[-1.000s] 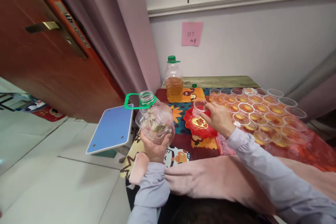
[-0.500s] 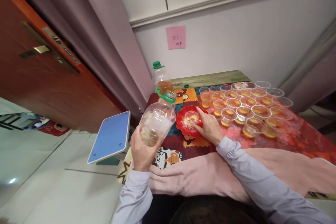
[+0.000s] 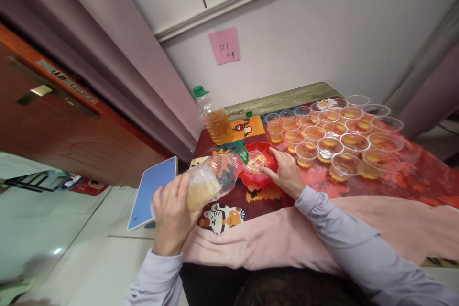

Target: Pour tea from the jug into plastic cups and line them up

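My left hand (image 3: 174, 215) is wrapped round a clear plastic bottle (image 3: 225, 172), tipped far over to the right with some yellowish liquid inside. Its mouth, with a green ring, lies over a red scalloped dish (image 3: 245, 179). A clear plastic cup (image 3: 256, 161) stands in that dish, just below the bottle's mouth. At the dish's right side is my right hand (image 3: 287, 174), its thumb and fingers curved about the rim. Whether the fingertips also touch the cup is hard to see.
Several clear cups (image 3: 335, 129) holding amber liquid stand in rows at the right. A second bottle (image 3: 217, 124) of amber liquid, green-capped, stands behind, near a loose green cap (image 3: 249, 114). Pink cloth (image 3: 268, 229) drapes over the front edge. A blue board (image 3: 150, 186) sits at left.
The bottle in my left hand has tilted from leaning to nearly horizontal, bringing its mouth down to the cup. My right hand stays at the dish. The view has shifted slightly.
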Available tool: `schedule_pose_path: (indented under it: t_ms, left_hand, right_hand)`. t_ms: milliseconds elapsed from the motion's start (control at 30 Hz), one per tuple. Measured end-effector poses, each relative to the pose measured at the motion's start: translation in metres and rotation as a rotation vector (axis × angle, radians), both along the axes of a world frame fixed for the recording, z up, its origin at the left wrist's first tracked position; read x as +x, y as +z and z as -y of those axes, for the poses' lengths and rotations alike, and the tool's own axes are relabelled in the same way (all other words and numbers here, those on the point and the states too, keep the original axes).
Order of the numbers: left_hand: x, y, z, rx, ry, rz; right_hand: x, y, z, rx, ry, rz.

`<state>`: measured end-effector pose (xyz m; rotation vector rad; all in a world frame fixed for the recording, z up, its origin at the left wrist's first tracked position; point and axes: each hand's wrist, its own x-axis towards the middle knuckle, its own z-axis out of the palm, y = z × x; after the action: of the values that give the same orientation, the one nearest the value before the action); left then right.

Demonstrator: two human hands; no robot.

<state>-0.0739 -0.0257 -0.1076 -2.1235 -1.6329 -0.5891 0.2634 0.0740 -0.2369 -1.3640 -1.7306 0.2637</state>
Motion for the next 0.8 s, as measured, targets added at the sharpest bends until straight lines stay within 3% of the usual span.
schedule_pose_path:
  t_ms: [433, 800]
  left_hand:
    - [0.013, 0.018, -0.006, -0.042, 0.005, -0.015]
    - [0.029, 0.047, -0.006, -0.069, 0.028, -0.376]
  right_hand:
    - [0.0, -0.001, 0.001, -0.006, -0.017, -0.016]
    - [-0.002, -0.001, 0.002, 0.048, -0.006, -0.053]
